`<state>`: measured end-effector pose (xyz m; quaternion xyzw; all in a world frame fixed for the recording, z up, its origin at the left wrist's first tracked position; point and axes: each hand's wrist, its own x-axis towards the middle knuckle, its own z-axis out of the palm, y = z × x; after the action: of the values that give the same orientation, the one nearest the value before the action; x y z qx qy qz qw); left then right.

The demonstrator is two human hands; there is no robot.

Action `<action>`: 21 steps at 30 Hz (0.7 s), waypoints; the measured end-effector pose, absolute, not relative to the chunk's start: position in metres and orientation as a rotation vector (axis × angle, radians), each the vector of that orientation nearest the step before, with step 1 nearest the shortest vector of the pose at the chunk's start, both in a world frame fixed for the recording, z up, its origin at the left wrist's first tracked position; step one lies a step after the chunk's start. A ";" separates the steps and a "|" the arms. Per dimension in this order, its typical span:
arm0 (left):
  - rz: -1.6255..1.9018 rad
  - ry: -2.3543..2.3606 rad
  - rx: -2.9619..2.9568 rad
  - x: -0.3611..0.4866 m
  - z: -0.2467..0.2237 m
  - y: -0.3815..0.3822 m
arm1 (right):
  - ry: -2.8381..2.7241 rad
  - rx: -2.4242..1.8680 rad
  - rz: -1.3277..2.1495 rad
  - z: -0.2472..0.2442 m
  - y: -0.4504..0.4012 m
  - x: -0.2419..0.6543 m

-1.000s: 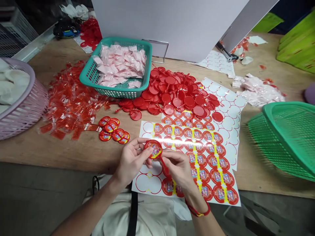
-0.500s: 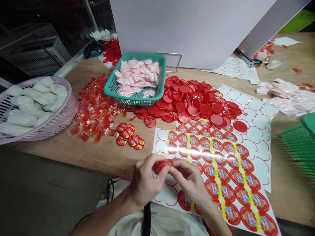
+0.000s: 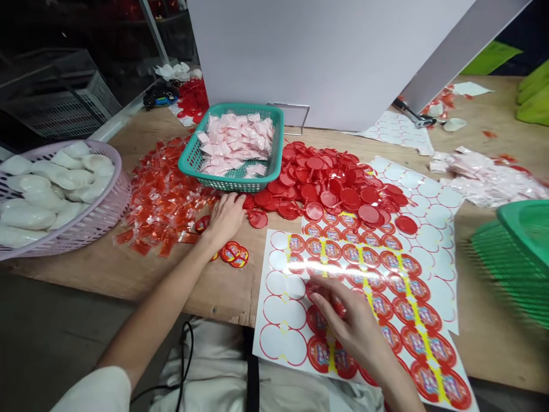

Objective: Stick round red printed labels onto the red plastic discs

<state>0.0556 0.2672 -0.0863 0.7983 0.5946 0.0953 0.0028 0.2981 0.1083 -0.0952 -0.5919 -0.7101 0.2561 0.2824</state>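
the left grip [image 3: 225, 220] has parted from the right and lies open, palm down, over the small pile of stickered red discs [image 3: 234, 254], the disc both hands held no longer showing, while the open right grip [image 3: 354, 326] hovers above the sticker sheet [image 3: 278, 320].

place: small workshop | signs: wooden workbench [image 3: 141, 292] | sticker sheets [image 3: 412, 286] | red plastic discs [image 3: 326, 183] | plastic mesh basket [image 3: 227, 185]

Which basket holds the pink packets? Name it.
The teal mesh basket holds the pink packets; the lilac basket holds white pieces, and the tilted green basket at right shows none.
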 end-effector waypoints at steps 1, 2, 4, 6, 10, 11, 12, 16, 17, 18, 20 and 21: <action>0.275 1.865 2.512 0.060 -0.084 0.269 | -1.964 -1.542 0.618 -0.094 0.101 0.301; 0.309 1.861 2.521 0.063 -0.081 0.267 | -2.044 -1.487 0.554 -0.093 0.092 0.303; 0.521 1.795 2.513 0.070 -0.074 0.253 | -2.243 -1.381 0.441 -0.095 0.074 0.304; 0.711 1.621 2.416 0.076 -0.067 0.230 | -2.419 -1.321 0.317 -0.102 0.057 0.303; 0.674 1.367 2.100 0.090 -0.064 0.188 | -2.415 -1.226 0.184 -0.117 0.034 0.306; 0.658 1.363 2.051 0.093 -0.066 0.184 | -2.344 -1.204 0.203 -0.119 0.031 0.309; 0.650 1.370 2.005 0.096 -0.069 0.183 | -2.262 -1.193 0.220 -0.120 0.027 0.313; 0.665 1.385 1.599 0.103 -0.080 0.190 | -2.089 -1.215 0.188 -0.124 0.012 0.330; 0.698 1.367 1.437 0.106 -0.081 0.191 | -2.098 -1.216 0.179 -0.127 0.008 0.333; 0.732 1.332 1.271 0.108 -0.082 0.191 | -2.125 -1.203 0.182 -0.129 0.006 0.335; 0.772 1.231 1.001 0.113 -0.083 0.189 | -2.187 -1.162 0.240 -0.131 0.005 0.335; 0.775 1.182 0.918 0.116 -0.084 0.186 | -2.188 -1.139 0.290 -0.130 0.007 0.333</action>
<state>0.1161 0.1863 -0.0838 0.4067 0.5233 0.3433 0.6655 0.3327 0.0071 -0.1297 -0.4339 -0.8337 0.1105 0.3232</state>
